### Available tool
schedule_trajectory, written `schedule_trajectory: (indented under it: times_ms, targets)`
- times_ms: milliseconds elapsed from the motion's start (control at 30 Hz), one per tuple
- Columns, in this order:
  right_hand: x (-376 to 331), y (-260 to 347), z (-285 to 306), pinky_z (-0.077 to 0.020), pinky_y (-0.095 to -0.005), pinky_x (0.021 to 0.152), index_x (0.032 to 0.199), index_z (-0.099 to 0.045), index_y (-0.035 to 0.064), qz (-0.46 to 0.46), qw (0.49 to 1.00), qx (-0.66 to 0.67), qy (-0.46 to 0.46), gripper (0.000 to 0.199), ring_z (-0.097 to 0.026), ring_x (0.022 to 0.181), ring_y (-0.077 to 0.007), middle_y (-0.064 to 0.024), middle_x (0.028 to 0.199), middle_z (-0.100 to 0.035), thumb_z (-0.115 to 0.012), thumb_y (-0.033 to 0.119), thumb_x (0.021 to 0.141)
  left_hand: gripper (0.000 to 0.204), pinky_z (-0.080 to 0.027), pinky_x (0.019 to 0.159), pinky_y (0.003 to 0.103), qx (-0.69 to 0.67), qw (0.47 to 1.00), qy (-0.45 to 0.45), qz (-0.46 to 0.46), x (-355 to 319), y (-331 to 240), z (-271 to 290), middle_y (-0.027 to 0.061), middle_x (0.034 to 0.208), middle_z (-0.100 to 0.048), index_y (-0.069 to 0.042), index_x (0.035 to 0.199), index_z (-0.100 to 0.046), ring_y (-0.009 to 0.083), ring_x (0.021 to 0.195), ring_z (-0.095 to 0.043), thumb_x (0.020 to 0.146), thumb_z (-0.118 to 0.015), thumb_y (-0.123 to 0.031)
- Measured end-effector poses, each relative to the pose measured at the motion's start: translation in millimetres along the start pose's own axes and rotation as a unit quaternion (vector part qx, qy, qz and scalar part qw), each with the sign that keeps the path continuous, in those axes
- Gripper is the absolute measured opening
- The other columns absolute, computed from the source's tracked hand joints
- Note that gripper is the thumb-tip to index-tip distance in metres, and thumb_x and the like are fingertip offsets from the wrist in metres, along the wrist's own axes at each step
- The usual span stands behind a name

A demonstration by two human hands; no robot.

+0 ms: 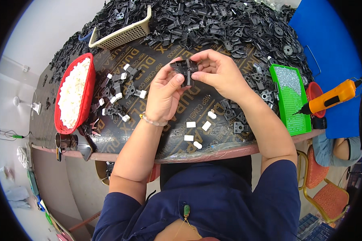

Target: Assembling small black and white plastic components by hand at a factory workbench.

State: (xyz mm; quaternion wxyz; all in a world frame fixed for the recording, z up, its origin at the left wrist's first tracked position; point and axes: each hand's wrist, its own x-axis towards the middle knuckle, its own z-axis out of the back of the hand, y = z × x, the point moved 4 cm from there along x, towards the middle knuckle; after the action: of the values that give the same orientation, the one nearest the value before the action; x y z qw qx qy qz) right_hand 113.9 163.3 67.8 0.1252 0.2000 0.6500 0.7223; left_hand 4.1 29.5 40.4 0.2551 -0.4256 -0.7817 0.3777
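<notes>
A black part [184, 68] is held above the table [112, 138], between both hands. It is pinched on one side by the thumb and fingers of the left hand [163, 91], and on the other by those of the right hand [223, 76]. No white block can be made out on it, so it is judged unfinished; its covered faces could not be inspected.

Beside the red basket [89, 86] of white blocks, a cluster of capped parts [130, 91] is noted and judged done. Loose blocks [190, 124] are found unfitted between the forearms. Bare parts [239, 127] are seen near the green tray [301, 131]. Given the large heap [229, 24] across the far side, most work is judged outstanding.
</notes>
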Motion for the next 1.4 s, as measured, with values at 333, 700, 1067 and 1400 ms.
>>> schedule_trajectory:
  times_ms: [333, 700, 1067, 1400]
  targets:
    - [-7.9, 21.5, -5.5, -0.0497, -0.0299, 0.091, 0.119, -0.068, 0.0023, 0.212, 0.961, -0.163, -0.074, 0.042, -0.062, 0.104, -0.0176, -0.0086, 0.118, -0.065, -0.078, 0.004, 0.078, 0.033, -0.055, 0.085, 0.032, -0.080, 0.997, -0.015, 0.016, 1.3, 3.9, 8.8, 0.0059, 0.115, -0.065, -0.010, 0.123, -0.053, 0.0158, 0.099, -0.065, 0.095, -0.069, -0.013]
    - [-12.8, 29.1, -9.1, -0.0480, -0.0369, 0.097, 0.114, -0.071, 0.0045, 0.303, 0.905, -0.292, -0.073, 0.039, -0.063, 0.110, -0.0282, -0.0126, 0.115, -0.068, -0.080, 0.008, 0.076, 0.036, -0.054, 0.086, 0.030, -0.019, 0.998, 0.047, 0.028, -2.7, 3.0, 3.0, 0.0056, 0.111, -0.067, -0.003, 0.129, -0.056, 0.0142, 0.099, -0.065, 0.095, -0.067, -0.009]
    - [-4.1, 10.9, 2.9, -0.0513, -0.0310, 0.081, 0.100, -0.071, -0.0016, 0.085, 0.985, -0.148, -0.017, 0.026, -0.065, 0.091, -0.0165, -0.0090, 0.098, -0.070, -0.076, 0.020, 0.086, 0.029, -0.052, 0.073, 0.021, 0.359, 0.932, -0.006, -0.059, -3.2, -0.6, 4.7, 0.0020, 0.093, -0.070, 0.003, 0.118, -0.065, 0.0064, 0.082, -0.063, 0.091, -0.070, -0.002]
    - [-12.2, 19.6, 3.1, -0.0509, -0.0322, 0.078, 0.094, -0.068, -0.0008, -0.001, 0.987, -0.158, -0.006, 0.032, -0.065, 0.086, -0.0174, -0.0083, 0.093, -0.069, -0.078, 0.028, 0.085, 0.017, -0.047, 0.066, 0.019, 0.206, 0.977, -0.044, 0.008, 2.7, -5.7, 13.4, 0.0028, 0.090, -0.071, 0.001, 0.107, -0.069, 0.0070, 0.077, -0.064, 0.092, -0.069, -0.007]
